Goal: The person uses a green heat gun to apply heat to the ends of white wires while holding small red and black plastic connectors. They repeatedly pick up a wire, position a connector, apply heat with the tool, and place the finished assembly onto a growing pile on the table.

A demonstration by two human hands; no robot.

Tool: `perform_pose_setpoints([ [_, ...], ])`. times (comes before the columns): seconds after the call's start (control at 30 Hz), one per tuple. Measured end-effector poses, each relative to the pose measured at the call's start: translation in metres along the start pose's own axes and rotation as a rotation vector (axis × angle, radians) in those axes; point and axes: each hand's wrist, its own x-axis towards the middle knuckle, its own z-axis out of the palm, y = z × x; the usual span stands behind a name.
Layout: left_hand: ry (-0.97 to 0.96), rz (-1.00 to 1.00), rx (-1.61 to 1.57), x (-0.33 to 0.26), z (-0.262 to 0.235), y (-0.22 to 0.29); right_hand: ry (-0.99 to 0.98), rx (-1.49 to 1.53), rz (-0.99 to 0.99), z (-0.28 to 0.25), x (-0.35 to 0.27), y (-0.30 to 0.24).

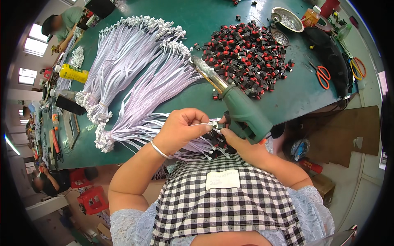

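Note:
My left hand (180,128) pinches the end of a white wire (201,123), close to its small white connector (214,122). Right against it, the fingers of my right hand (246,148) close on a small black switch (221,126), mostly hidden by the fingertips. Connector and switch meet or nearly meet; I cannot tell whether they are joined. A green heat gun (246,110) lies just above my right hand, its metal nozzle pointing to the far left. More white wires with finished ends (197,147) spread below my left hand, over the table edge and my lap.
Large bundles of white wires (123,61) cover the left of the green table (295,98). Red and black rocker switches (246,53) are heaped at the far middle. Orange scissors (323,77), a metal bowl (293,20), a yellow bottle (74,74) and a phone (69,105) lie around. Another person (67,24) works at far left.

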Motion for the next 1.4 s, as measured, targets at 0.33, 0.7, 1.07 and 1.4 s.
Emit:
perform_pose_setpoints([
  [0.33, 0.01, 0.2, 0.035, 0.002, 0.004, -0.012, -0.006, -0.146, -0.23, 0.0, 0.003, 0.008],
  [0.7, -0.008, 0.092, 0.078, 0.001, 0.002, -0.007, 0.0, -0.205, -0.198, -0.001, 0.003, 0.009],
  [1.07, 0.073, 0.249, 0.182, 0.001, 0.006, -0.015, 0.007, -0.184, -0.132, -0.002, 0.002, 0.007],
  [1.4, 0.061, 0.324, 0.13, 0.002, 0.005, -0.017, -0.006, -0.111, -0.161, 0.001, 0.003, 0.005],
])
